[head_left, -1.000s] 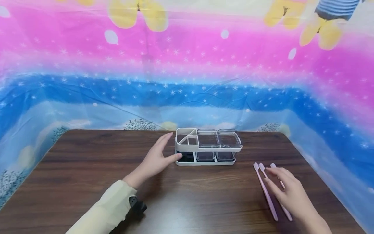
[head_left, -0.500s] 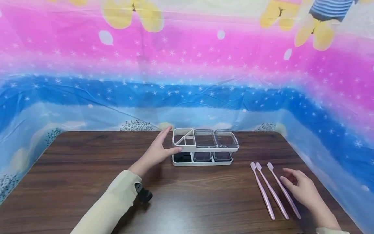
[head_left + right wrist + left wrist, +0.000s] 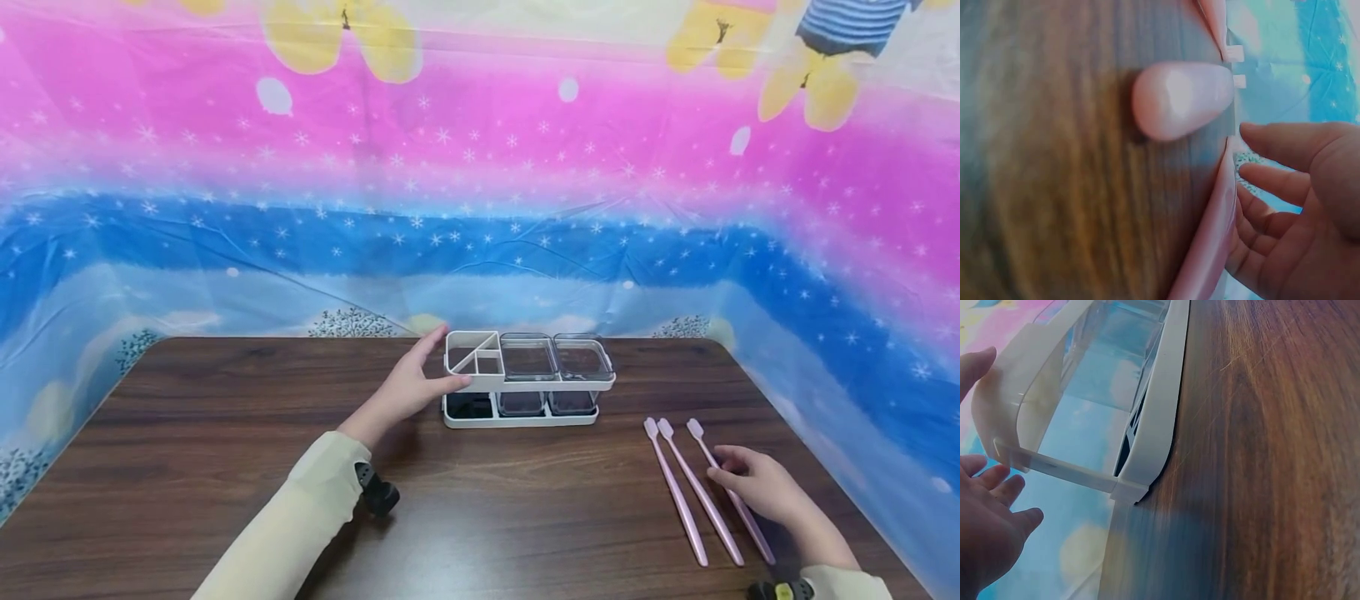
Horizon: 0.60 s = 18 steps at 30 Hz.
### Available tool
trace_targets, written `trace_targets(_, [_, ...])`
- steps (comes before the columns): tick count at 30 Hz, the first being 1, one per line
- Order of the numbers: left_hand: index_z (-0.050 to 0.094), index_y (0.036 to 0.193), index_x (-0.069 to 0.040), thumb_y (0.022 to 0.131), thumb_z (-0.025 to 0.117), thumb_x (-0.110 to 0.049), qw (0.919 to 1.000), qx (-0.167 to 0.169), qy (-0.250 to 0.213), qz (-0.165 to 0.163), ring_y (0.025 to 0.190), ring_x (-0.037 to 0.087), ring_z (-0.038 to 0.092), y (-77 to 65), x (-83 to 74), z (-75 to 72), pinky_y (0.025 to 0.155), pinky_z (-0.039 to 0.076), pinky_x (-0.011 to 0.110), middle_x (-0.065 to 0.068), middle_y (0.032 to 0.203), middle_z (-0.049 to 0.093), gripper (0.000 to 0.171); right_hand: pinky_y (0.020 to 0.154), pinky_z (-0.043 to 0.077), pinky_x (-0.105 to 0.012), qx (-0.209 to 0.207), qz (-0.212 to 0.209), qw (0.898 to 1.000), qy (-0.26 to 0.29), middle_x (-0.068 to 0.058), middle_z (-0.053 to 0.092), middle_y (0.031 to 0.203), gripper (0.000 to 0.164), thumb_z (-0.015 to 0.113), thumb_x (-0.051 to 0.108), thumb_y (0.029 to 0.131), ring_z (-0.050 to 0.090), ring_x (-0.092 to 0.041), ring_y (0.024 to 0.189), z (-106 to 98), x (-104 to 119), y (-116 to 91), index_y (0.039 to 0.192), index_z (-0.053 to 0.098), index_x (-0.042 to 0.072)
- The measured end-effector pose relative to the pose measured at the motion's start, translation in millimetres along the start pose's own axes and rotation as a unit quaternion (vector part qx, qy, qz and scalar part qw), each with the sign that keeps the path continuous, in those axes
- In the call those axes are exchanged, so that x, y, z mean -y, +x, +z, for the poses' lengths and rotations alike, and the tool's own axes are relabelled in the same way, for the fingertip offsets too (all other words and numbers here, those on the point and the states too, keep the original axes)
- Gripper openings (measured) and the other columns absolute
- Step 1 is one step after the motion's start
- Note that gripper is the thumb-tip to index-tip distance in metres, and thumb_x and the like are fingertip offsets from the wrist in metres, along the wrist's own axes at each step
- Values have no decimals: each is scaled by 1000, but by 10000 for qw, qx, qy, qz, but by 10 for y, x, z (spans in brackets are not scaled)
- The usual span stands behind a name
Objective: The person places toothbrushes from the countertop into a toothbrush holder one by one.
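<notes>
A white two-tier organizer (image 3: 517,422) with clear bins stands toward the table's back edge. My left hand (image 3: 405,390) is at its left end, thumb along the front corner of the upper tier. In the left wrist view, the other fingers (image 3: 1004,487) are spread beside the end wall, loosely bent. Three pink toothbrushes lie on the right side, heads away from me: a left one (image 3: 678,500), a middle one (image 3: 705,500) and a right one (image 3: 759,543). My right hand (image 3: 765,483) hovers over the right toothbrush, thumb and index finger apart around its handle.
The brown wooden table (image 3: 480,517) has a printed cloth (image 3: 480,167) hanging behind and beside it. The organizer's upper-left tray (image 3: 474,354) has slanted dividers, and two clear bins (image 3: 528,358) sit beside it. A dark camera (image 3: 378,493) is strapped to my left wrist.
My left thumb has risen from the lower opening to the organizer's upper tier. My right hand moved right off the toothbrushes, then slightly down and back left over the right one.
</notes>
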<state>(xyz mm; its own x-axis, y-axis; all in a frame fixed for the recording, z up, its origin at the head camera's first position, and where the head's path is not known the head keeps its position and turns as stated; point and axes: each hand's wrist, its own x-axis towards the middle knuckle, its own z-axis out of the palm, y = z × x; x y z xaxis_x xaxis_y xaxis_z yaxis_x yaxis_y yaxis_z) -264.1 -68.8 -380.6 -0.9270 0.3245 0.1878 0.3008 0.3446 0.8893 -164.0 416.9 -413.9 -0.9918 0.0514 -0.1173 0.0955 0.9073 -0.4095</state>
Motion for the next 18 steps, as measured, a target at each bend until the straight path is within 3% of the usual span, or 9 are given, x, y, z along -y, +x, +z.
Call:
trace_targets(10, [23,154,-15,85,74,-31,9999,85,3,-53,141,33,30,12,-12,43,112,28,54,11,157,27,87,61,43,-35,-146,28,9993,-329,-8,61,84,40,62,13,89,53,-18,72,23,61,50,119,57,-12])
trace_targets(18, [23,154,-19,84,74,-33,9999,60,16,-129,142,30,29,22,18,42,112,28,53,9,156,28,88,60,42,-33,-197,-50,9994,-293,-6,60,83,34,60,8,87,51,-17,70,-2,106,52,116,60,-11])
